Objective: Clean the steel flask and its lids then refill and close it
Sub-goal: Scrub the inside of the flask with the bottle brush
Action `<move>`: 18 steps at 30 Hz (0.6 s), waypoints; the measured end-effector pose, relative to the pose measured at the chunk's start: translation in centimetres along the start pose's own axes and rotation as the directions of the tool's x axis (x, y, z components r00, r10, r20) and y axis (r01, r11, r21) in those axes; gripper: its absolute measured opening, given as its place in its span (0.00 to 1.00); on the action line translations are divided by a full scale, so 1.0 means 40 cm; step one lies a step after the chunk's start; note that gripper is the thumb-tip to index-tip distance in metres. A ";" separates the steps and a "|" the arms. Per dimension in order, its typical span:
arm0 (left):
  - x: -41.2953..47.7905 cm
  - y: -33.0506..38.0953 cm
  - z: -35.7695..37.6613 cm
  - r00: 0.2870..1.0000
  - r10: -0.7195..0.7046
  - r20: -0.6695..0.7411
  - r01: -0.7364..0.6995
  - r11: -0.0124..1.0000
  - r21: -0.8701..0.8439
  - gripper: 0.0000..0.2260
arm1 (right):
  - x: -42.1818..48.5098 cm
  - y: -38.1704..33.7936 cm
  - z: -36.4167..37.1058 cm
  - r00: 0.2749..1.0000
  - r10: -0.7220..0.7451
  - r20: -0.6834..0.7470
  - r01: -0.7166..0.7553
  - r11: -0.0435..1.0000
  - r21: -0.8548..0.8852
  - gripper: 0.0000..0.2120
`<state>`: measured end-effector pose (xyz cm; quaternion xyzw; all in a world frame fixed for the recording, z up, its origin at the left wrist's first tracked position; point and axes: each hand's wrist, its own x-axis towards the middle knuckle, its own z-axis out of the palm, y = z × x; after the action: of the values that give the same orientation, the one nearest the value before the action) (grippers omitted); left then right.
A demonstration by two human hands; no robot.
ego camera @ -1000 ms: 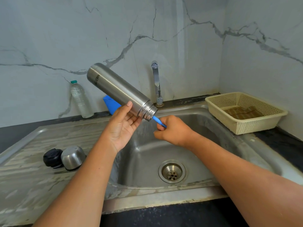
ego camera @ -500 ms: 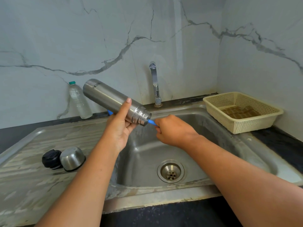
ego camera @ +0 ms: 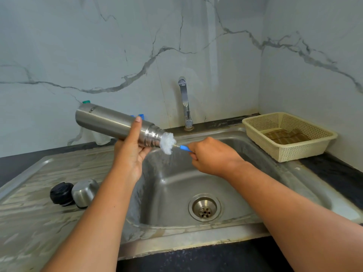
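My left hand (ego camera: 132, 154) grips the steel flask (ego camera: 110, 123) near its threaded neck and holds it almost level over the sink's left rim, mouth pointing right. My right hand (ego camera: 213, 156) grips the blue handle of a bottle brush (ego camera: 168, 143). The white bristles stick partly out of the flask's mouth. On the draining board at the left lie the black inner lid (ego camera: 61, 193) and the steel cup lid (ego camera: 84, 192), side by side.
The sink basin (ego camera: 176, 185) with its drain (ego camera: 204, 207) lies below my hands. The tap (ego camera: 184, 103) stands at the back, no water running. A cream plastic basket (ego camera: 288, 134) sits on the right counter. A plastic bottle's green cap (ego camera: 86, 102) peeks out behind the flask.
The flask has dropped lower and flatter. My right hand has pulled the brush outward, so the white bristles now show at the mouth where only the blue handle showed before.
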<state>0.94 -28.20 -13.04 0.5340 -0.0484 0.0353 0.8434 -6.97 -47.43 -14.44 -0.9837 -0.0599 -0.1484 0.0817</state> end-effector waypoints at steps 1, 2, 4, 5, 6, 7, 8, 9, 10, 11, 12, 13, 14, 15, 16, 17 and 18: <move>-0.008 -0.014 0.005 0.999 -0.010 0.030 0.009 0.999 0.041 0.20 | 0.002 -0.013 0.006 1.000 -0.012 0.007 0.012 1.000 0.003 0.08; -0.017 -0.027 0.012 0.998 -0.026 0.062 0.021 0.997 0.078 0.21 | 0.004 -0.023 0.012 1.000 -0.018 0.012 0.018 1.000 0.016 0.07; -0.023 -0.032 0.025 0.995 -0.035 0.090 0.026 0.995 0.095 0.21 | 0.005 -0.018 0.014 1.000 -0.004 0.013 0.004 0.999 0.040 0.07; -0.017 -0.022 0.024 0.996 -0.024 0.082 0.018 0.997 0.078 0.20 | 0.002 -0.004 0.009 1.000 0.004 0.010 -0.005 0.999 0.043 0.07; -0.011 -0.008 0.019 0.998 -0.011 0.063 0.008 0.999 0.048 0.18 | 0.000 0.011 0.004 1.000 0.010 0.008 -0.010 0.999 0.037 0.08; -0.003 0.004 0.008 0.999 0.002 0.034 -0.003 1.000 0.024 0.16 | -0.003 0.021 0.001 1.000 0.010 0.010 -0.010 1.000 0.025 0.09; 0.003 0.011 -0.002 1.000 0.009 0.009 -0.009 1.000 0.001 0.16 | -0.003 0.021 -0.001 1.000 0.006 0.014 -0.007 1.000 0.015 0.09; 0.003 0.010 -0.006 1.000 0.012 0.004 -0.012 1.000 0.006 0.16 | -0.001 0.011 0.001 1.000 -0.002 0.014 0.002 1.000 0.013 0.11; -0.002 0.003 -0.006 1.000 0.002 0.014 -0.002 0.999 0.032 0.18 | 0.003 -0.004 0.006 1.000 -0.014 0.013 0.014 1.000 0.018 0.11; -0.012 -0.009 0.001 0.999 -0.015 0.040 0.012 0.998 0.069 0.20 | 0.008 -0.017 0.012 1.000 -0.022 0.010 0.022 0.999 0.030 0.11; -0.022 -0.018 0.011 0.997 -0.034 0.064 0.027 0.995 0.099 0.22 | 0.011 -0.027 0.017 1.000 -0.019 0.004 0.019 0.999 0.046 0.09; -0.029 -0.024 0.021 0.995 -0.050 0.087 0.040 0.993 0.110 0.23 | 0.012 -0.028 0.018 1.000 -0.006 -0.001 0.006 0.998 0.068 0.08; -0.035 -0.024 0.030 0.992 -0.056 0.111 0.045 0.994 0.102 0.23 | 0.011 -0.023 0.018 1.000 0.012 -0.007 -0.011 0.995 0.101 0.08; -0.035 -0.023 0.034 0.989 -0.058 0.136 0.045 0.995 0.091 0.24 | 0.008 -0.014 0.019 0.999 0.034 -0.011 -0.032 0.989 0.144 0.09; -0.038 -0.020 0.038 0.984 -0.063 0.164 0.050 0.996 0.080 0.25 | 0.004 -0.007 0.022 0.998 0.057 -0.013 -0.053 0.978 0.202 0.11; -0.037 -0.018 0.039 0.978 -0.071 0.198 0.058 0.996 0.072 0.26 | 0.000 -0.002 0.026 0.997 0.080 -0.013 -0.074 0.959 0.273 0.12; -0.033 -0.017 0.036 0.968 -0.085 0.237 0.074 0.996 0.052 0.27 | -0.002 0.000 0.031 0.995 0.101 -0.011 -0.091 0.933 0.348 0.13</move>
<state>-0.37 -29.82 -13.19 0.5539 -0.1274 -0.0621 0.8204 -6.71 -47.20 -15.64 -0.9534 -0.0356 -0.1457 0.2617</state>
